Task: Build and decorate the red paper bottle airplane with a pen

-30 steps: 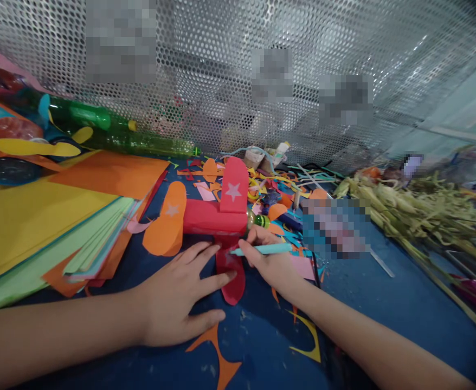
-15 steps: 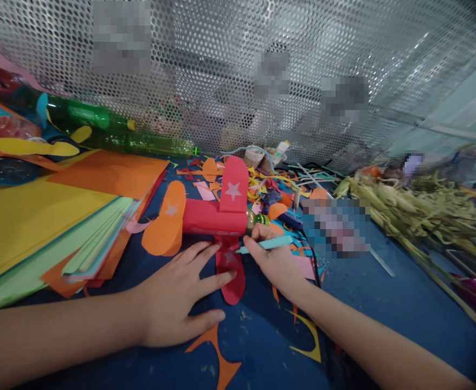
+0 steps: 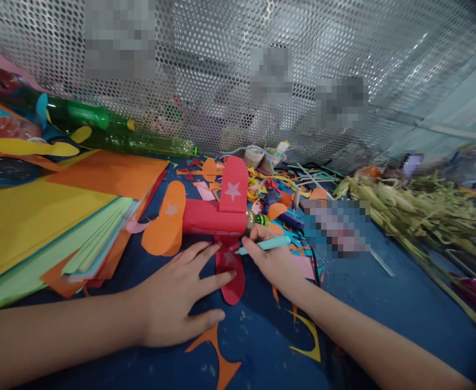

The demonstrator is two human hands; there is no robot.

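A red paper-wrapped bottle (image 3: 205,218) shaped like a plane lies in the middle, its green-capped neck pointing right. Its upper red wing (image 3: 233,187) bears a pale star, and orange paper fins (image 3: 167,222) stand at its left end. My left hand (image 3: 181,295) rests with fingers spread, two fingertips on the lower red wing (image 3: 232,281). Pinched in my right hand (image 3: 272,262) is a light blue marker (image 3: 266,245), its tip at the lower wing near that wing's star, partly hidden by my left fingers.
Stacked coloured paper (image 3: 38,216) lies left, with green bottles (image 3: 148,143) behind it. Paper scraps (image 3: 209,172) spread beyond the plane; an orange offcut (image 3: 222,363) and a yellow offcut (image 3: 313,338) lie in front. Dried husks (image 3: 420,211) sit right, near a perforated metal screen (image 3: 205,70).
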